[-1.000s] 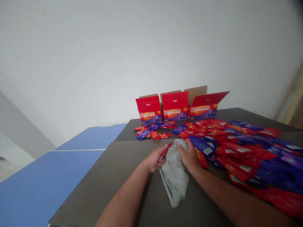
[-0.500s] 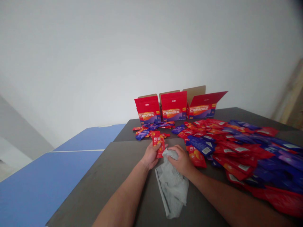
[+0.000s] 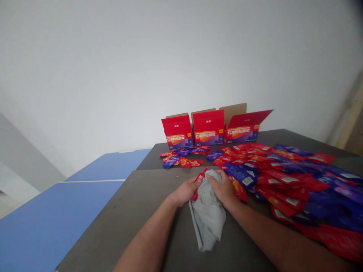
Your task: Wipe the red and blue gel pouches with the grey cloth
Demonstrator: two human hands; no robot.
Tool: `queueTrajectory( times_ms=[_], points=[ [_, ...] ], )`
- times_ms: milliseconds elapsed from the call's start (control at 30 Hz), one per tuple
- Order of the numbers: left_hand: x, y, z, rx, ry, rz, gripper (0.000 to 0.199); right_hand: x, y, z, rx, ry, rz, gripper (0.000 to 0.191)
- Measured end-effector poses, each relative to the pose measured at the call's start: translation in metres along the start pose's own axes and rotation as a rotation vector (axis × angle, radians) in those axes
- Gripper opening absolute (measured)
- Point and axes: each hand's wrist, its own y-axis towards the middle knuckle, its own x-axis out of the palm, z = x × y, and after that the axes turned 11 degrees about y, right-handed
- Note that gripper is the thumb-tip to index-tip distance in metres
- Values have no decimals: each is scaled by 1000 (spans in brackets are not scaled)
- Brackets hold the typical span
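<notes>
A red pouch (image 3: pixel 201 177) is gripped in my left hand (image 3: pixel 185 192), its right part covered by a grey cloth (image 3: pixel 209 215). The fingers of my right hand (image 3: pixel 225 189) are closed on the top of that cloth, pressing it against the pouch. The cloth hangs down toward me over the dark table. Just right of my right hand lie a blue pouch (image 3: pixel 241 174) and a red pouch (image 3: pixel 239 189), at the edge of a large pile.
Three open red boxes (image 3: pixel 178 136) (image 3: pixel 209 132) (image 3: pixel 242 133) stand at the back of the dark table (image 3: pixel 113 211). Small pouches (image 3: pixel 184 152) lie before them. A large heap of red and blue pouches (image 3: pixel 286 177) covers the right side. A blue table (image 3: pixel 70 200) adjoins at left.
My left hand has moved slightly right with its red pouch, now tilted. My right hand has brought the grey cloth up and over part of the pouch.
</notes>
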Motion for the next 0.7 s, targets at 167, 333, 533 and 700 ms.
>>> queueTrajectory(
  times_ms=[167, 333, 533, 700],
  points=[
    [0, 0, 8, -80, -303, -43, 37, -2, 2, -1, -22, 43, 51, 31],
    [-5, 2, 10, -176, -450, -18, 43, 3, -12, -3, -333, -29, -166, 24],
    [4, 7, 1, -248, -296, 80, 59, 3, -32, -8, -515, -31, -493, 32],
    [13, 4, -1, -327, -196, 73, 55, 3, -25, -6, -475, -31, -386, 27]
  ],
)
